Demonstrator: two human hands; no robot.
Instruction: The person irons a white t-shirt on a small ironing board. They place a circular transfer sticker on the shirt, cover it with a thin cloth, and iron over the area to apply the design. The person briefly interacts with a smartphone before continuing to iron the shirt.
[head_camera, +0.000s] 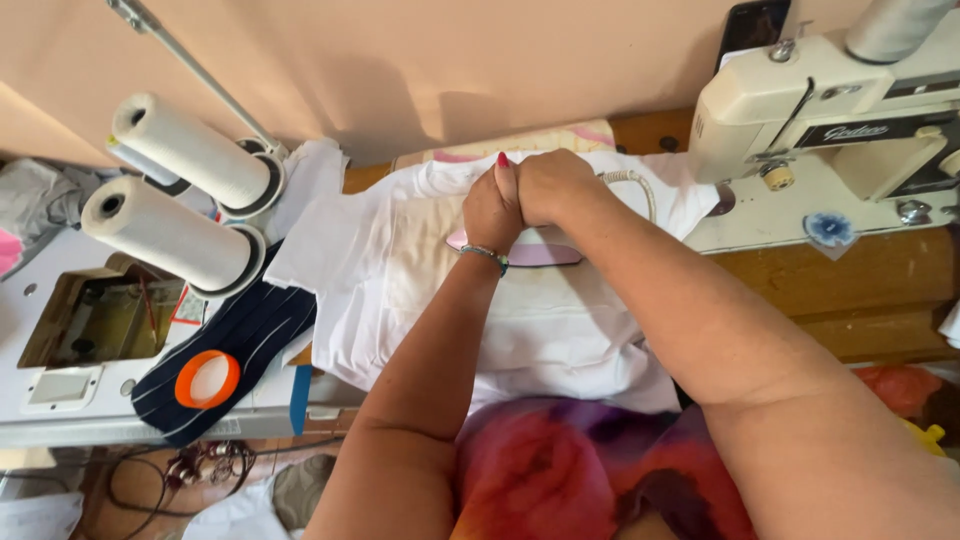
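A white garment (400, 270) lies spread flat on the wooden table in front of me. On it rests a pink-and-white clothes iron (545, 250), mostly hidden under my hands. My left hand (490, 210) and my right hand (550, 185) are pressed together on top of the iron, both closed around its handle. A coiled white cord (630, 180) runs from the iron toward the right. I wear a beaded bracelet (485, 255) on my left wrist.
A cream sewing machine (830, 130) stands at the right. At the left sits another machine with two large white thread cones (170, 230), dark pinstriped cloth (245, 345) and an orange-rimmed round object (207, 378). A beige wall is behind. Cables lie on the floor below left.
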